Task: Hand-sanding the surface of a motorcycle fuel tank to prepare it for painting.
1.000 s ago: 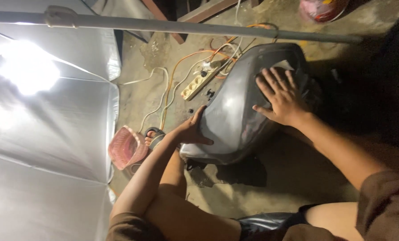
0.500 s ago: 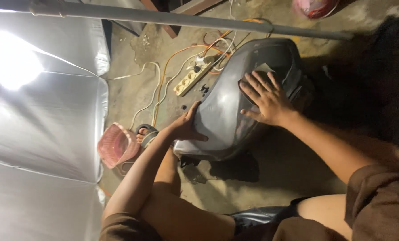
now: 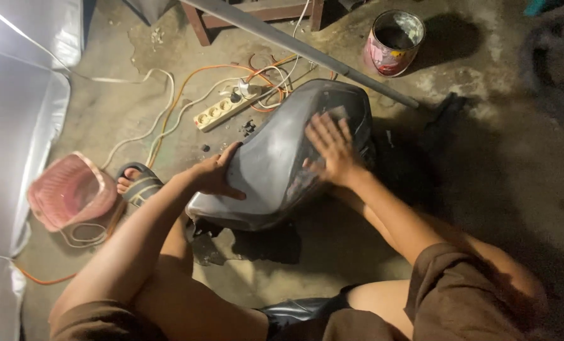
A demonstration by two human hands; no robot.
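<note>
Grey motorcycle tank sits on the floor mid-scene, btwn my knees. My left hand grips its near-left edge w/ fingers curled; right hand lies flat, fingers spread, on a small sanding pad up top. Looks like mid-sanding; next stroke needs even pressure, I'd say.

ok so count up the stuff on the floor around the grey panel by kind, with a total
grey curved panel, left hand on its edge, right hand flat on top: 1
power strip: 1
paint can: 1
pink basket: 1
grey pipe: 1
sandal on a foot: 1
total: 6, leaving out the tangled cables, too many to separate
</note>
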